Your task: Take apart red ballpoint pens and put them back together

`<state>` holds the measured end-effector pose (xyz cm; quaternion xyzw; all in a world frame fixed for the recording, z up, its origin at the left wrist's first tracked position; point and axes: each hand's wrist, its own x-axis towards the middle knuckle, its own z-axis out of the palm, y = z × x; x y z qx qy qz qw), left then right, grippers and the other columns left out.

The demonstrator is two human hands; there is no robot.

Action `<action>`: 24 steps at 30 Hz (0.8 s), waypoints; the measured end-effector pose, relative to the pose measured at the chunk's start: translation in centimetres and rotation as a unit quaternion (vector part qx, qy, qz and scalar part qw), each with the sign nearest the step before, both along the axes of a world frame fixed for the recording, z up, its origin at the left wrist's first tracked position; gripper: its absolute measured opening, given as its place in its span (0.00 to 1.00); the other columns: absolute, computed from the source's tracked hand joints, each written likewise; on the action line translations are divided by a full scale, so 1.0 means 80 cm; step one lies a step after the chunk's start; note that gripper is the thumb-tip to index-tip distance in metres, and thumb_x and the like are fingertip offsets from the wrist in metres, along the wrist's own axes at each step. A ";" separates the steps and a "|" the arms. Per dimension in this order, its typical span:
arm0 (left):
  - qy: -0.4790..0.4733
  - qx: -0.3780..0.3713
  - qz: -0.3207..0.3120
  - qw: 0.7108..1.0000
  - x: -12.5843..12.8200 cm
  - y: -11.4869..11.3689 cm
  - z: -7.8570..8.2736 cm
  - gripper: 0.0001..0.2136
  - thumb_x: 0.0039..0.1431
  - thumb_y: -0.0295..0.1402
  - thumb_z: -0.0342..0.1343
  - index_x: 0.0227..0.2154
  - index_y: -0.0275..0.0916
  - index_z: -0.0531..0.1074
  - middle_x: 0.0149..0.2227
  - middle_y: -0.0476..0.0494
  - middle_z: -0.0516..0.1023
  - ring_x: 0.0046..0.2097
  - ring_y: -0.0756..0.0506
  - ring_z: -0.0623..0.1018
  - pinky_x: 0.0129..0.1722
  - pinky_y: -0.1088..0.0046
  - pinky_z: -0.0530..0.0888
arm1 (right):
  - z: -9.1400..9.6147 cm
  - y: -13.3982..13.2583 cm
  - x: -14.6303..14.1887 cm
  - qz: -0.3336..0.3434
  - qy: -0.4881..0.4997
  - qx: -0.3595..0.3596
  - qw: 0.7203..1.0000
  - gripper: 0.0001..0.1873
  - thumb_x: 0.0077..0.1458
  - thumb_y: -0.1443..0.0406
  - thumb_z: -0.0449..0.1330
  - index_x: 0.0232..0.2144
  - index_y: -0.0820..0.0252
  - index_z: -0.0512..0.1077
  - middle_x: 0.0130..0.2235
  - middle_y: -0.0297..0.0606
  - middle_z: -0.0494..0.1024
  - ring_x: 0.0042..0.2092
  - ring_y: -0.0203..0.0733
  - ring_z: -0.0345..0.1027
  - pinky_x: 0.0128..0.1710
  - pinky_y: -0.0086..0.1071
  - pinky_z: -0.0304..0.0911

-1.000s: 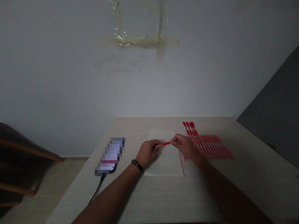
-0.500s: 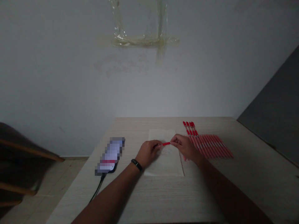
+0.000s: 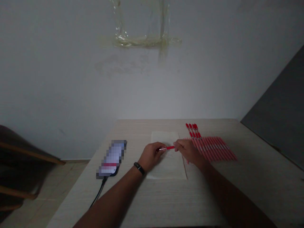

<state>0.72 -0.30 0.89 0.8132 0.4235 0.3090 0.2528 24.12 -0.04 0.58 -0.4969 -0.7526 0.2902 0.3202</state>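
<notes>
I see both hands mid-frame over paper sheet [image 3: 166, 164]: left hand [image 3: 150, 155] and right hand [image 3: 187, 150] each pinch one red pen [image 3: 167, 148] — row of pens [image 3: 213, 147] lies right, apparently done; this one in progress.

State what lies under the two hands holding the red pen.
Under the left hand and right hand, which hold the red pen, lies a white paper sheet on the wooden table. The hands cover parts of the sheet, so any marks there are hidden.
</notes>
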 end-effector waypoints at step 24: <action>0.040 0.034 0.034 0.998 -0.002 -0.001 -0.001 0.12 0.68 0.37 0.54 0.42 0.39 0.81 0.39 0.41 0.84 0.38 0.44 0.80 0.39 0.71 0.71 | -0.025 0.014 -0.001 0.050 0.015 -0.007 0.999 0.24 0.70 0.57 0.46 0.25 0.59 0.70 0.23 0.32 0.69 0.27 0.36 0.64 0.30 0.28 0.59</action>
